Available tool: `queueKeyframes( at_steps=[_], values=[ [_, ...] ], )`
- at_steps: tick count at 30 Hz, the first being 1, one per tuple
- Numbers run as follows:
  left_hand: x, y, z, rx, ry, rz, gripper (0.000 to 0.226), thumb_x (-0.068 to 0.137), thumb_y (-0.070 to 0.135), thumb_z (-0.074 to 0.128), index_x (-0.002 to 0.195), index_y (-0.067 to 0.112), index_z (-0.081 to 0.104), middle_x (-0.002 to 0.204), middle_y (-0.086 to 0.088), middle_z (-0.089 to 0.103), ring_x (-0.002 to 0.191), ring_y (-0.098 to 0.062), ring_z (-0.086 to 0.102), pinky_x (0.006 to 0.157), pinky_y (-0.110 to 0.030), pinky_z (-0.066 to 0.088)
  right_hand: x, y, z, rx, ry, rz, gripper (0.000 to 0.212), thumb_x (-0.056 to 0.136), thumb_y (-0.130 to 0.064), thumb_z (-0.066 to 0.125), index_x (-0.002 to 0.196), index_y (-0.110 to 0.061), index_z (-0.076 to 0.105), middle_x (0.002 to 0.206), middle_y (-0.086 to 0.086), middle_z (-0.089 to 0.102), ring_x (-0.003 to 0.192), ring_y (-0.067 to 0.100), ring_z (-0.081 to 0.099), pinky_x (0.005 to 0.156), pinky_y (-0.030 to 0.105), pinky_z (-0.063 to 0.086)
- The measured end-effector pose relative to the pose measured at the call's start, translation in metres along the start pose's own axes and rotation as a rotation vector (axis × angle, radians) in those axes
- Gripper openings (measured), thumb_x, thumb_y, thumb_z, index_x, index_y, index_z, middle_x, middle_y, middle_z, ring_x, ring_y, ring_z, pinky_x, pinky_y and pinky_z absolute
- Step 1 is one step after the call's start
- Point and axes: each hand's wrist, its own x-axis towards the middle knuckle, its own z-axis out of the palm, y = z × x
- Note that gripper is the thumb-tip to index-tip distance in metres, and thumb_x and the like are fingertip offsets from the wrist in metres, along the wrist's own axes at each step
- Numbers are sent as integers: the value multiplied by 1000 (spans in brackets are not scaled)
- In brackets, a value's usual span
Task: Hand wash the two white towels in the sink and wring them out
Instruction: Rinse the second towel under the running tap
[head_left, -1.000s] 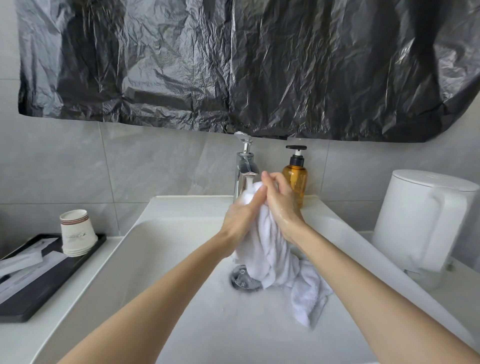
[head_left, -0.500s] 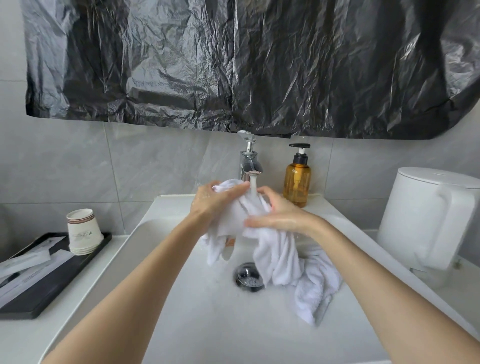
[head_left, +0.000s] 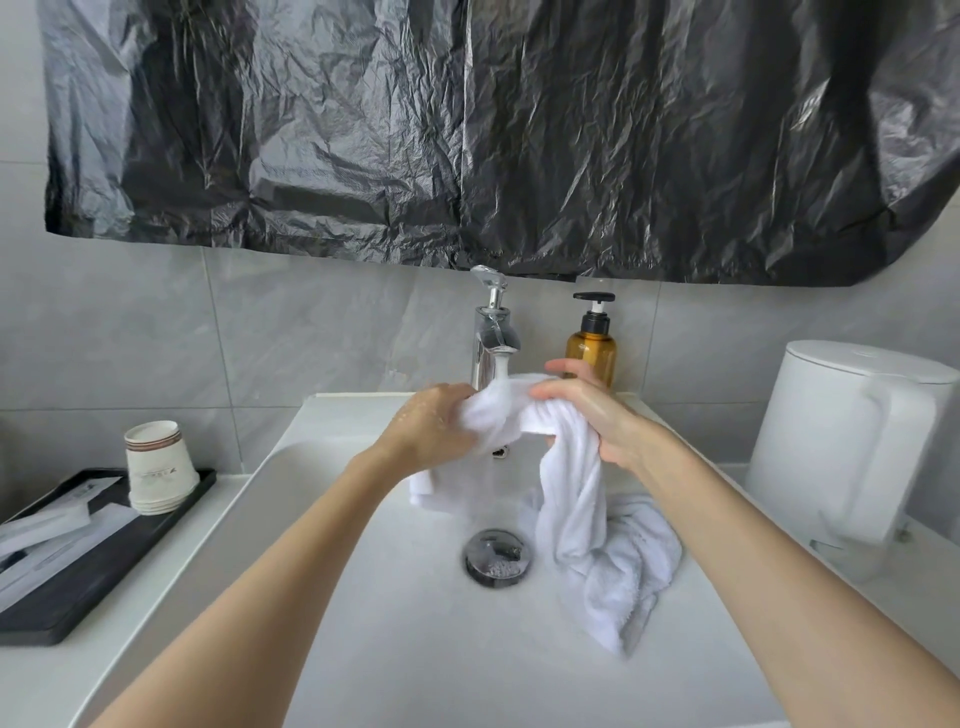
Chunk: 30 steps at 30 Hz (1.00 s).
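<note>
– Inspecting from the left: what did the left hand (head_left: 434, 428) hold?

– Its fingers were clenched on one end of the white towel (head_left: 571, 488), stretched crosswise under the running tap (head_left: 491, 340) over the sink (head_left: 395, 623). The right hand (head_left: 589, 415) gripped the other end; soft, soaked terry trailed down to the basin floor beside the drain (head_left: 496, 558).

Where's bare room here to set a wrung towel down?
Free: floor of the white sink nearer than the round metal drain, between the forearms; white counter strip between black tray and sink rim. Crowded: under the chrome faucet, where left hand and right hand grip the white towel; right of the drain, where it heaps.
</note>
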Motion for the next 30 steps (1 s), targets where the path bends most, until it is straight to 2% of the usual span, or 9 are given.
queueKeyframes(
  at_steps=[3,6,8,10,13,16,21,26,30],
  values=[
    [-5,5,-4,-180,-6,-132,25,54,28,49,75,20,60,67,5,53,69,-19,48,60,-25,38,-6,0,2,-327,-66,-208,25,90,-14,62,113,-22,58,112,-5,58,104,9,53,83,15,40],
    [-8,11,-3,-437,77,-297,27,51,24,43,72,18,59,72,0,58,74,-24,51,71,-31,39,-7,9,9,-613,9,-337,15,97,-25,50,100,-22,64,101,0,66,97,17,59,82,29,42],
    [-9,16,3,-667,110,-388,18,52,27,44,66,17,51,69,-4,54,70,-24,48,67,-31,37,-6,15,18,-602,56,-335,23,98,-34,43,100,-19,60,98,5,66,96,24,60,84,39,43],
    [-4,20,11,-841,162,-420,28,61,39,48,75,15,53,79,-6,60,76,-26,55,73,-34,44,-8,17,31,-480,67,-323,25,99,-36,39,111,-22,56,108,1,64,104,21,58,86,38,41],
    [-4,27,25,-724,280,-248,35,91,50,47,107,20,53,100,3,59,98,-17,57,89,-36,43,-14,14,50,-312,105,-262,25,101,-40,37,115,-31,55,109,-5,63,109,16,57,94,35,44],
    [-8,32,34,-565,324,-150,47,93,64,42,110,21,52,107,2,55,93,5,51,83,-29,38,-16,14,59,-254,147,-222,31,100,-49,35,102,-31,61,102,-7,67,103,16,61,92,35,48],
    [-8,33,29,-523,377,-166,43,99,53,38,81,16,51,79,6,60,78,-12,56,64,-26,37,-14,9,66,-375,278,-208,64,92,-69,27,98,-21,68,97,2,70,94,21,64,83,36,52],
    [-5,32,22,-308,359,-119,48,102,47,35,71,17,55,71,3,60,79,-23,56,66,-34,37,-16,2,61,-672,262,-369,43,105,-37,29,81,-14,57,72,7,56,74,27,55,66,33,38],
    [-2,27,11,-296,247,-141,42,98,49,43,76,17,58,76,-5,61,78,-27,54,65,-33,38,-22,5,41,-689,108,-510,45,103,-49,24,78,-19,46,63,-1,53,63,21,53,63,41,42]
  ],
)
